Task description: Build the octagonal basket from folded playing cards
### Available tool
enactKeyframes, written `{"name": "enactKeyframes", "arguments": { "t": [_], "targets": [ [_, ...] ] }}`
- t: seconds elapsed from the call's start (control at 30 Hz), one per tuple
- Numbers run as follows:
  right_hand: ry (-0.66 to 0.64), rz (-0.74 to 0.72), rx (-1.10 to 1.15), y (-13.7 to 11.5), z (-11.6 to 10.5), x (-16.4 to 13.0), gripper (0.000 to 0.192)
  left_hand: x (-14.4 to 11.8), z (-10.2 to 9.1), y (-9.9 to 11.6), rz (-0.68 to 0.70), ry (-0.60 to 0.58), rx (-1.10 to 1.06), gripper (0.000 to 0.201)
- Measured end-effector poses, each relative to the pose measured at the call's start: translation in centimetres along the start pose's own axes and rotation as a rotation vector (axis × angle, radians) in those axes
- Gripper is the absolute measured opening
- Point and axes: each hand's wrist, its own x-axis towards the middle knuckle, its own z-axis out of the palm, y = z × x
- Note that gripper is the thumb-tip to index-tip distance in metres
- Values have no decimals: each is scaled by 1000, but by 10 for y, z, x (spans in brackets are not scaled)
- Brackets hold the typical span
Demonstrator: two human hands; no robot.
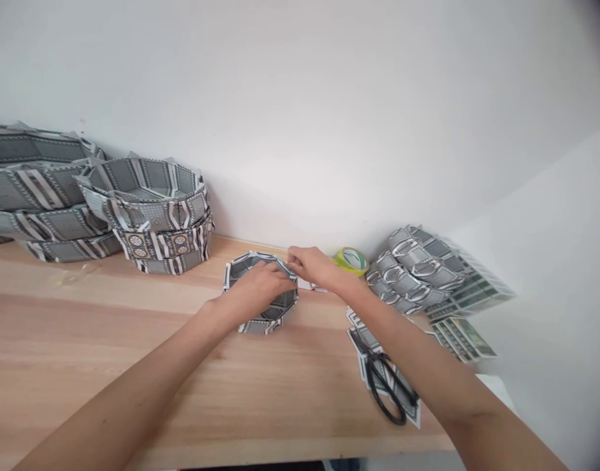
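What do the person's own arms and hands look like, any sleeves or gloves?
The left hand and right hand are ungloved. The left forearm and right forearm show no sleeve, watch or bracelet. Any ring is too small to tell.

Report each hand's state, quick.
Left hand: curled over the small basket; grip can't be told.
Right hand: closed at its rim; anything pinched is hidden.

Basket (pixel 282 305) on table (pixel 280 392), scissors (pixel 373 356) right, tape (pixel 351 260) behind scissors
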Motion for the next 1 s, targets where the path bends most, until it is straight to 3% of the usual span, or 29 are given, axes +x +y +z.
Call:
{"name": "enactKeyframes", "arguments": {
  "t": [0.13,0.33,0.57,1.0],
  "targets": [
    [-38,-3,34,4,-1,1,6,7,-6,-2,110,-86,109,32],
    [-110,-20,102,13,-2,3,10,3,1,-2,31,-116,175,36],
    [-181,-53,178,19,-7,5,13,5,7,3,-42,-119,158,18],
    [-158,4,196,17,-5,0,17,7,9,7,-55,-96,146,13]
  ]
}}
